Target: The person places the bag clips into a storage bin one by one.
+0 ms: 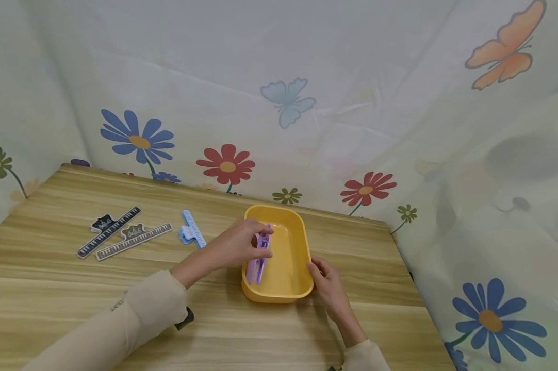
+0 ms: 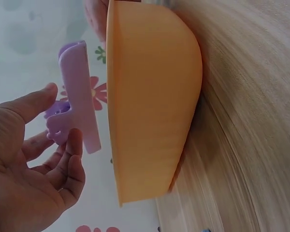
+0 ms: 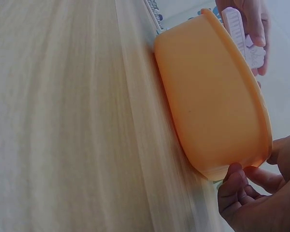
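Note:
My left hand (image 1: pixel 234 242) is over the left side of a yellow plastic basin (image 1: pixel 279 299), thumb and fingers around the handle part of a purple clip (image 1: pixel 259 257). In the left wrist view the purple clip (image 2: pixel 79 96) is raised beside the basin's rim, with the thumb on one side of its handles and fingertips on the other. My right hand (image 1: pixel 330 288) grips the basin's near right rim, thumb above and fingers against the outer wall, as the right wrist view also shows. Part of the clip is hidden behind the left fingers.
Left of the basin lies a light blue clip (image 1: pixel 193 229) with a keyboard pattern, partly behind my left forearm. Farther left are a black clip (image 1: pixel 109 233) and a white-edged keyboard clip (image 1: pixel 134 241) on the wooden table (image 1: pixel 214 319). A flowered cloth (image 1: pixel 204 82) hangs behind the table.

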`<state>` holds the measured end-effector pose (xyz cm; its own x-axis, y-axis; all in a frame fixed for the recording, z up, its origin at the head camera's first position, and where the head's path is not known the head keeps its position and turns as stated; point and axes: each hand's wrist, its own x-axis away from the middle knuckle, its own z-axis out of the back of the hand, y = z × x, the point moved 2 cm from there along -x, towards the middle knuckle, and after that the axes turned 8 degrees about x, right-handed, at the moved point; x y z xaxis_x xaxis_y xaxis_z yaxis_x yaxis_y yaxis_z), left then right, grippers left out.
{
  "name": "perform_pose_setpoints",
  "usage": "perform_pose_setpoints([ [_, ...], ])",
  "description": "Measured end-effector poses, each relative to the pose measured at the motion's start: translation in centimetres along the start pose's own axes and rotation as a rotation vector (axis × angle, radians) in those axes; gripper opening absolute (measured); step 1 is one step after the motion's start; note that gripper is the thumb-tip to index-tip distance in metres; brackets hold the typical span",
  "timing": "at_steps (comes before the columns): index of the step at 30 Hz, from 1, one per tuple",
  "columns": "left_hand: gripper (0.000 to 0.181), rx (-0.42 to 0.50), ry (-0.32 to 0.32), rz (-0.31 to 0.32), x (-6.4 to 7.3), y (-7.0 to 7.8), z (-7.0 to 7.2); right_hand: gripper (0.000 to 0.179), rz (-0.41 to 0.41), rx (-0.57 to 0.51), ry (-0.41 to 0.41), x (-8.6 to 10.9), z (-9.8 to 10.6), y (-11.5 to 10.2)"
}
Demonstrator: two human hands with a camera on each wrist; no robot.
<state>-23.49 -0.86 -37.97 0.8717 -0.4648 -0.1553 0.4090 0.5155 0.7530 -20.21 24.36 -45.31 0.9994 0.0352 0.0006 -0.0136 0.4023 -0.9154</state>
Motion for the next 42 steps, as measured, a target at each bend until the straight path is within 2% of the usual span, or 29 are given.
perform_pose_setpoints([
  [10,0.054,-0.03,-0.039,0.061,-0.4,0.6,-0.8,0.038,0.004,0.005,-0.007,0.1,-0.1,-0.2],
  [20,0.056,-0.074,-0.051,0.057,-0.5,0.2,-1.4,0.037,-0.003,0.009,-0.004,0.0,-0.1,-0.1],
  [27,0.056,-0.133,-0.039,0.06,-0.5,0.0,-1.4,0.036,-0.018,-0.008,-0.037,0.5,0.0,-1.5],
  [32,0.056,-0.19,-0.028,0.055,-0.4,-0.2,-1.4,0.039,-0.01,-0.012,-0.023,0.0,-0.1,-0.3],
  [42,0.054,-0.259,-0.004,0.054,-0.3,-0.7,-1.3,0.037,-0.016,0.013,-0.006,0.1,0.0,-0.2],
])
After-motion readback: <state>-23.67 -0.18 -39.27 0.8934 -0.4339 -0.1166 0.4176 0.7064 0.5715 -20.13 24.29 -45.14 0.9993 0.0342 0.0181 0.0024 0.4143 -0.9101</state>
